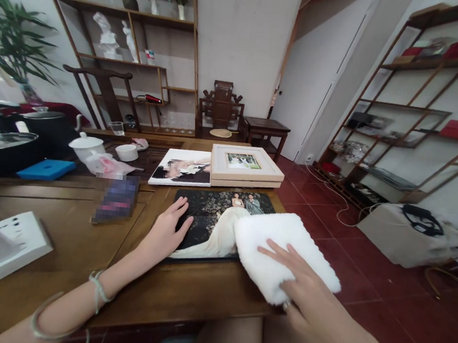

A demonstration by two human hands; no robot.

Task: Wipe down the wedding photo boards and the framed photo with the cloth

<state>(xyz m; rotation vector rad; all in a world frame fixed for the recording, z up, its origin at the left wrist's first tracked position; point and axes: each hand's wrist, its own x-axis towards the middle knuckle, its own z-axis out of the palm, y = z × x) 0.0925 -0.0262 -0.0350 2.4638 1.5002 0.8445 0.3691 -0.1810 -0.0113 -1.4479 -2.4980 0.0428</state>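
Note:
A wedding photo panel with a dark floral background lies flat on the wooden table. My left hand rests on its left edge, fingers stretched out and holding nothing. A folded white fluffy cloth covers the panel's right part and reaches past the table's edge. My right hand holds the cloth, fingers laid over its top and thumb by its near edge. Behind the panel lie a white photo album and a pale framed box with a small picture set in it.
On the left of the table are a white box, a blue box, a lidded white cup and a black pot. A covered bundle stands on the red floor at the right.

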